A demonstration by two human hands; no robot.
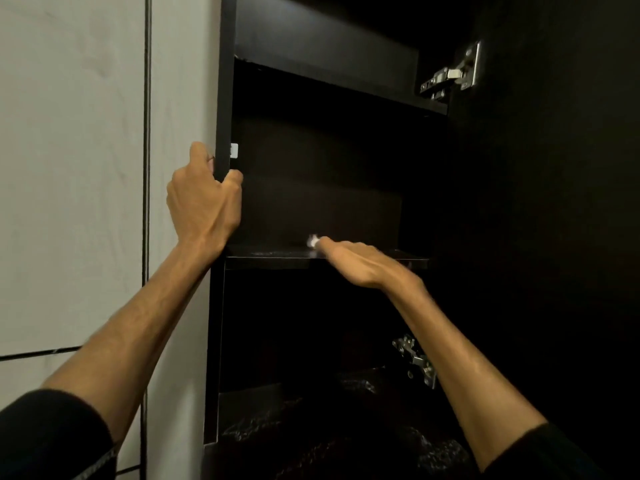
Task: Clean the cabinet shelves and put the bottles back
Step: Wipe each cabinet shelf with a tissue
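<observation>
sleeves: dark cuffs (52, 434) at the bottom corners, nearest the camera, bare forearms rising from them
cabinet: tall black carcass (225, 98), long axis upright, open front facing the camera; door (554, 202) swung out on the right
wall: pale tiles (69, 168) with dark grout, flush against the cabinet's left side
shelves: upper shelf (346, 88) and middle shelf (270, 259) run left to right, both bare; open room above the middle one
lower bay: dark, contents too dim to tell
left hand: (204, 199) fingers curled round the cabinet's left front edge, gripping it
right hand: (356, 263) palm down, fingers extended over the middle shelf's front edge
white bit: (313, 241) small, blurred, at the right fingertips; cannot tell what
hinges: metal, upper (453, 72) and lower (415, 362), on the right
</observation>
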